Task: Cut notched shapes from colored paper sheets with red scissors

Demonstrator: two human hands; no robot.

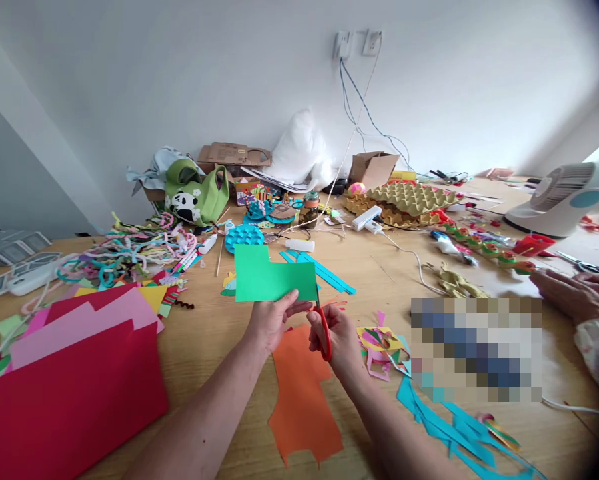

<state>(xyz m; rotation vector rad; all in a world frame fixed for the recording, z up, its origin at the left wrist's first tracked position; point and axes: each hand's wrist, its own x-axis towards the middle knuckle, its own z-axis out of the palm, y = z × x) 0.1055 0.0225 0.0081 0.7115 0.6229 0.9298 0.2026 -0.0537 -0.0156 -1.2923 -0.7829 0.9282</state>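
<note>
A green sheet of paper, with a notch out of its upper edge, is held up over the table. My left hand pinches it along the lower edge, thumb on top. In my right hand is a pair of scissors with red handles, fingers through the loops. Its blades meet the right end of the green paper. Beneath both hands lies an orange piece of paper with cut-out edges. Blue paper strips lie just beyond the green sheet.
Red paper and pink sheets are stacked at left, near a heap of pipe cleaners. Paper scraps and blue offcuts lie at right. Another person's hands rest at the right edge. A fan and egg trays stand farther back.
</note>
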